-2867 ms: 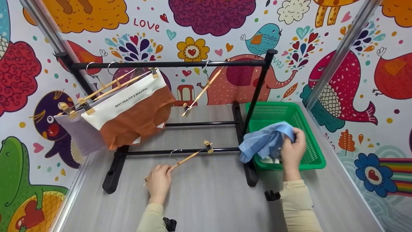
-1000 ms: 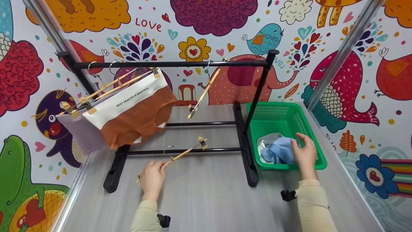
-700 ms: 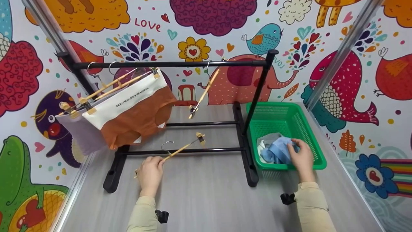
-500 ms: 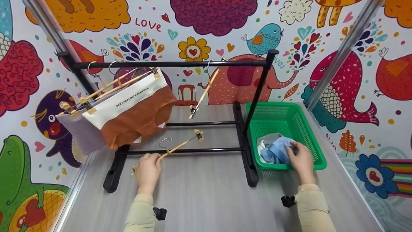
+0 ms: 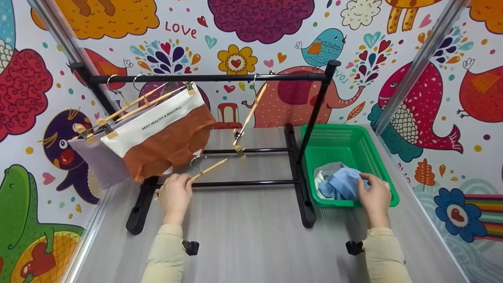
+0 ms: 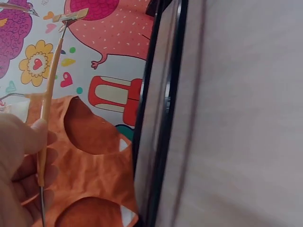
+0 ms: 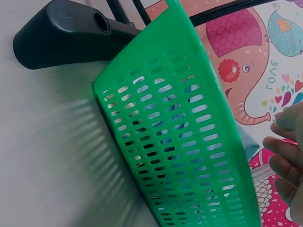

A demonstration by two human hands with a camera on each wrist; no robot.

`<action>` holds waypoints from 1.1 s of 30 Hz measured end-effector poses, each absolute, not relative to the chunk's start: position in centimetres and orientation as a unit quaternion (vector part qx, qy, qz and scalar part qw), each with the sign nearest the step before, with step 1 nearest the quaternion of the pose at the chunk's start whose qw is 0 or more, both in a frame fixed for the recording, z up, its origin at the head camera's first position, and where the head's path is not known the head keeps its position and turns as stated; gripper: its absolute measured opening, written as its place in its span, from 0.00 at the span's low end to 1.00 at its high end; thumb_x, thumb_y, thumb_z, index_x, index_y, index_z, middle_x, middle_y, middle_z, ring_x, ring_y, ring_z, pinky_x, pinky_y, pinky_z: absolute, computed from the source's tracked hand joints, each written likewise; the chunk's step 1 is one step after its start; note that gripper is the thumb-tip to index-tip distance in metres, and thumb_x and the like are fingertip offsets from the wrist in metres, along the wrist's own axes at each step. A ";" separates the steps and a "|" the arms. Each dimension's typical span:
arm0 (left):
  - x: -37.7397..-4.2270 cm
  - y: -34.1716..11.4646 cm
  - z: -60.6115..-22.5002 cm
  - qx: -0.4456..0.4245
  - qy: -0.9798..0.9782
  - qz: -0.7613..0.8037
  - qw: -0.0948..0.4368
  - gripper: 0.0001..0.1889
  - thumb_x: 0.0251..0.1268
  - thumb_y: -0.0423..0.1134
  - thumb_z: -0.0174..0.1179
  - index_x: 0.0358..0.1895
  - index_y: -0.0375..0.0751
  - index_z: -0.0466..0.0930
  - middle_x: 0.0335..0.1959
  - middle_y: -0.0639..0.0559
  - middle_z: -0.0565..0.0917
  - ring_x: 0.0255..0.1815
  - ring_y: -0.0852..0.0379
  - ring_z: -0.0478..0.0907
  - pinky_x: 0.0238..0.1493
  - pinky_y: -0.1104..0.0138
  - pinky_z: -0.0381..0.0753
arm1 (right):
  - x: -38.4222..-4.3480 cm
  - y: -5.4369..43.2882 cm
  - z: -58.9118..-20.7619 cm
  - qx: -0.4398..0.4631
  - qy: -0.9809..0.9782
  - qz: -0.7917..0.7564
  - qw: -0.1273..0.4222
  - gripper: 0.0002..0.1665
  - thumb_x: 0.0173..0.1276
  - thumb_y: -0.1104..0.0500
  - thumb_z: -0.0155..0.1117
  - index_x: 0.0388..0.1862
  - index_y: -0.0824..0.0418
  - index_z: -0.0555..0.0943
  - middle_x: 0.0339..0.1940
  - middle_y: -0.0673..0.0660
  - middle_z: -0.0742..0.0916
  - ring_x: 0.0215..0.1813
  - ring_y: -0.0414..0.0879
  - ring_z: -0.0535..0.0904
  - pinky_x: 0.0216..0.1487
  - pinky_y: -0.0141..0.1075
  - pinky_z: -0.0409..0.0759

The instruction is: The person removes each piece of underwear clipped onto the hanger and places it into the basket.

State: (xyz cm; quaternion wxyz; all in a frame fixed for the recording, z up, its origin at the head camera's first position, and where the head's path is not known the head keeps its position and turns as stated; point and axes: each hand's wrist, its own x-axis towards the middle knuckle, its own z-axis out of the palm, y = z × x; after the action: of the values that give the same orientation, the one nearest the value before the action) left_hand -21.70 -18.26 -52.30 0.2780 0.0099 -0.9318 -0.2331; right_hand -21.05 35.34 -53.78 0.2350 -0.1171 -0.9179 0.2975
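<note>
My left hand [image 5: 175,194] grips the wooden bar of a clip hanger [image 5: 212,168], its metal hook up and one clip stretching to the right. In the left wrist view, thumb and fingers wrap round the bar, and no cloth is in the visible clip [image 6: 71,16]. Over the near right side of the green basket [image 5: 328,138] is my right hand [image 5: 375,194], beside a crumpled blue cloth [image 5: 342,182]. The right wrist view shows its fingers [image 7: 284,149] loosely bent above the rim, nothing between them. A whitish piece lies partly hidden under the blue cloth.
The black rack [image 5: 220,78] carries rust-brown briefs [image 5: 169,143] with a white waistband, clipped to a hanger, and a lilac garment [image 5: 96,161] behind them. Another clip hanger [image 5: 255,104] without cloth hangs right of centre. The rack's right foot [image 5: 305,212] stands beside the basket.
The blue cloth, earlier held up by my right hand, now lies in the basket. My right hand has since shifted slightly right. My left hand has moved up and left with the hanger.
</note>
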 end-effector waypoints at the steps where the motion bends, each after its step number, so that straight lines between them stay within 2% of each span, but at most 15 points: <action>1: -21.9 -18.3 -51.9 0.009 -0.931 -0.232 0.281 0.03 0.59 0.34 0.69 0.34 0.41 0.86 0.31 0.44 0.82 0.35 0.38 0.79 0.36 0.45 0.74 | -21.0 35.3 -53.7 -0.116 -0.917 0.300 0.238 0.14 0.72 0.62 0.59 0.52 0.68 0.81 0.49 0.68 0.84 0.49 0.61 0.74 0.50 0.56 0.69; 9: -23.2 -18.2 -49.2 0.014 -0.930 -0.218 0.295 0.03 0.60 0.36 0.69 0.34 0.41 0.86 0.30 0.43 0.81 0.35 0.38 0.79 0.36 0.46 0.74 | -20.9 34.2 -54.0 -0.091 -0.906 0.318 0.263 0.13 0.71 0.62 0.61 0.50 0.68 0.82 0.48 0.67 0.85 0.48 0.60 0.75 0.50 0.53 0.69; 20: -24.6 -17.5 -45.7 0.019 -0.925 -0.221 0.307 0.03 0.59 0.37 0.70 0.34 0.42 0.87 0.29 0.43 0.82 0.34 0.38 0.78 0.34 0.47 0.73 | -21.3 32.0 -55.4 -0.007 -0.895 0.321 0.311 0.10 0.65 0.68 0.66 0.44 0.70 0.84 0.41 0.67 0.87 0.43 0.63 0.79 0.47 0.52 0.71; 33: -25.7 -16.8 -43.3 0.034 -0.933 -0.213 0.289 0.03 0.61 0.37 0.67 0.35 0.42 0.87 0.31 0.41 0.82 0.34 0.37 0.78 0.33 0.46 0.71 | -21.3 28.5 -57.2 0.051 -0.890 0.330 0.310 0.11 0.61 0.69 0.70 0.44 0.67 0.85 0.41 0.64 0.88 0.45 0.63 0.79 0.50 0.53 0.72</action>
State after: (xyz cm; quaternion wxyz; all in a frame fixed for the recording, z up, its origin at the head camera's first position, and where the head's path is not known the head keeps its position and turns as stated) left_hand -25.73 -16.84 -43.32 0.2889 0.0342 -0.9328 -0.2127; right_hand -21.27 28.46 -57.18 0.3103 0.0506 -0.8900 0.3302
